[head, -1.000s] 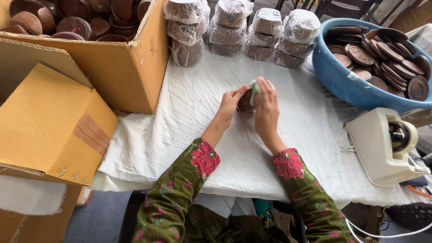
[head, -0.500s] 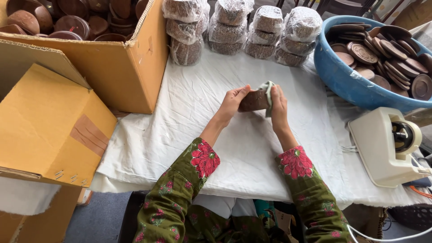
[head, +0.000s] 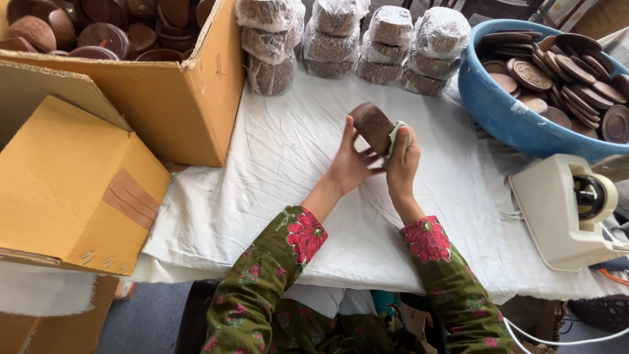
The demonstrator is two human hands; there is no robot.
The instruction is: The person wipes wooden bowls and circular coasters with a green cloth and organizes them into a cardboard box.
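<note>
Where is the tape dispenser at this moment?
In the head view, the white tape dispenser stands on the white cloth at the right side, just below the blue basin, beyond the right hand.

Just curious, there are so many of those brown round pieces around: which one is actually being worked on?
The brown bowl over the white cloth, held by the left hand while the right hand presses a rag against it. The rest lie in the box and tub.

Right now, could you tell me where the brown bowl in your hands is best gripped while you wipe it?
Grip the brown bowl by its rim from the left, as the left hand does; it lies tilted, leaving the rounded side toward the right hand and its pale cloth.
</note>
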